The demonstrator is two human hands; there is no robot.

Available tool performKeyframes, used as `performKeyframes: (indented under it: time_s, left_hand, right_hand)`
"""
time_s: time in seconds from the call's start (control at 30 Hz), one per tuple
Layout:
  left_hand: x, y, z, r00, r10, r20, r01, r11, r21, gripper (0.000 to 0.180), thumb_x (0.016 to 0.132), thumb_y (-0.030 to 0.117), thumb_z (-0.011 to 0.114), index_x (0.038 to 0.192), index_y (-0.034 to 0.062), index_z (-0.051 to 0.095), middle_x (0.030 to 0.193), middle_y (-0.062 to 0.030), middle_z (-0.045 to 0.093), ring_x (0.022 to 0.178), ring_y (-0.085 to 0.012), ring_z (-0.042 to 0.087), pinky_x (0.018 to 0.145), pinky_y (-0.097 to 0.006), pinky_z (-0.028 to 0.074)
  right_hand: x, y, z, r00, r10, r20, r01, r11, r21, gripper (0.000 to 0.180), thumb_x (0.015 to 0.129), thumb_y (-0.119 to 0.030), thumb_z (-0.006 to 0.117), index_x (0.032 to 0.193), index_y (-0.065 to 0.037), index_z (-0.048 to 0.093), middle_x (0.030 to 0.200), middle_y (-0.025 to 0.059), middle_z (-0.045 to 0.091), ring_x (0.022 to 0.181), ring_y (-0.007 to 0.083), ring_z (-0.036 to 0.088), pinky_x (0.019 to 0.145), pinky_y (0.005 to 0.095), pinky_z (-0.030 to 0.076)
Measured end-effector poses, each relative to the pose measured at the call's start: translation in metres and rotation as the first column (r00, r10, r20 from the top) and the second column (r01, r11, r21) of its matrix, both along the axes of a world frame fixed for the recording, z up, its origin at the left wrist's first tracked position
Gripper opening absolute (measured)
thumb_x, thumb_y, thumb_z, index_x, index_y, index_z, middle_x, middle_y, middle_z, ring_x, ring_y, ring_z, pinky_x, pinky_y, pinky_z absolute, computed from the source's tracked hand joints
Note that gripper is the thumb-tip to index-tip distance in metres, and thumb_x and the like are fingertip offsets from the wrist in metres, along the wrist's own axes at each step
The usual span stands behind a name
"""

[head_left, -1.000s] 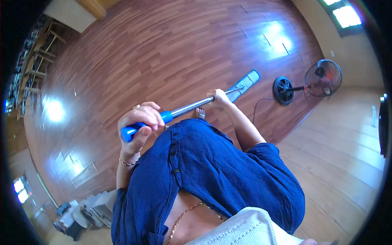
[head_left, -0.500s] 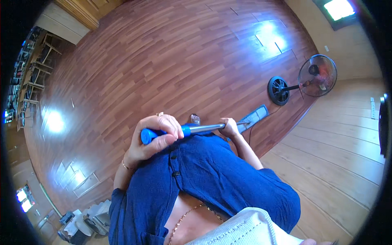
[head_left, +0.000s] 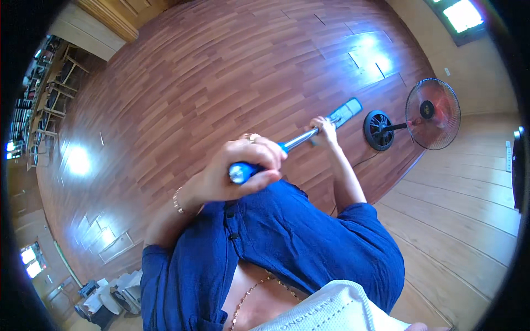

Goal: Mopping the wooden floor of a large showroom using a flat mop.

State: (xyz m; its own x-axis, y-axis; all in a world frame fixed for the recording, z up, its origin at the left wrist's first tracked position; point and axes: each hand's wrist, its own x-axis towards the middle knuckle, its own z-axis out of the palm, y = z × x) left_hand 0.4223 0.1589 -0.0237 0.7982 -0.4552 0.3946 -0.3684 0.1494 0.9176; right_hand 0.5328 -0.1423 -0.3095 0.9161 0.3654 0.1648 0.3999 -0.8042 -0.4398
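A flat mop [head_left: 301,138] with a silver pole and blue grip slants away from me to the right. My left hand [head_left: 248,164] is wrapped round the blue grip at its near end, whose round cap shows below the fingers. Farther down the pole, my right hand [head_left: 326,132] is closed on it, arm stretched forward. Just beyond that hand lies the mop's rectangular grey-blue head [head_left: 347,112], over the brown wooden floor [head_left: 221,83]. From this view I cannot tell whether the head touches the floor.
A standing fan [head_left: 432,113] with a round black base [head_left: 379,130] stands close to the right of the mop head. Its cable runs along the floor. Pale plank wall [head_left: 458,198] borders the right side. Racks with stacked items [head_left: 47,105] line the far left.
Both hands have moved forward, the left also rightward, carrying the mop. Its head has swung farther from me, closer beside the fan base. Both hands keep their hold.
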Motion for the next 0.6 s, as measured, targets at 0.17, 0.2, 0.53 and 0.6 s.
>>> performKeyframes:
  time_s: [0.17, 0.2, 0.53, 0.6]
  left_hand:
    - [0.01, -0.035, -0.057, 0.997, -0.061, 0.046, 0.051, 0.977, 0.205, 0.016, 0.076, 0.011, 0.074, 0.079, 0.0091, 0.058, 0.084, -0.0029, 0.062, 0.094, -0.0212, 0.062, 0.083, -0.037, 0.042]
    - [0.007, -0.039, -0.063, 0.996, -0.053, 0.07, 0.037, 0.977, 0.212, 0.017, 0.076, 0.013, 0.074, 0.079, 0.0097, 0.058, 0.085, -0.0024, 0.062, 0.096, -0.0206, 0.062, 0.083, -0.036, 0.04]
    - [-0.02, 0.018, 0.046, 0.885, 0.201, 0.421, -0.374, 0.844, 0.383, 0.02, 0.073, 0.018, 0.077, 0.077, 0.0138, 0.059, 0.076, -0.0001, 0.065, 0.08, -0.0189, 0.067, 0.078, -0.039, 0.042]
    - [-0.042, 0.027, 0.07, 0.832, 0.257, 0.491, -0.457, 0.82, 0.345, 0.02, 0.073, 0.021, 0.077, 0.072, 0.0149, 0.057, 0.071, 0.0005, 0.064, 0.073, -0.0188, 0.066, 0.07, -0.038, 0.044]
  right_hand:
    - [0.041, -0.033, -0.035, 0.988, -0.138, -0.064, 0.133, 0.989, -0.067, 0.039, 0.066, -0.04, 0.08, 0.085, -0.015, 0.058, 0.089, 0.0048, 0.06, 0.088, 0.0288, 0.06, 0.07, 0.0417, 0.048]
    - [0.044, -0.032, -0.04, 0.99, -0.109, -0.093, 0.108, 0.994, -0.021, 0.037, 0.066, -0.039, 0.08, 0.083, -0.016, 0.057, 0.089, 0.0041, 0.06, 0.088, 0.0295, 0.06, 0.069, 0.0423, 0.049]
    - [0.054, 0.124, 0.029, 0.958, 0.279, -0.064, -0.239, 0.903, 0.357, 0.036, 0.067, -0.04, 0.081, 0.065, -0.012, 0.06, 0.063, 0.0059, 0.058, 0.065, 0.0277, 0.062, 0.06, 0.0382, 0.048]
    - [0.029, 0.163, 0.049, 0.923, 0.383, -0.036, -0.346, 0.868, 0.357, 0.033, 0.071, -0.038, 0.079, 0.065, -0.011, 0.062, 0.064, 0.0084, 0.06, 0.064, 0.0304, 0.061, 0.059, 0.0396, 0.047]
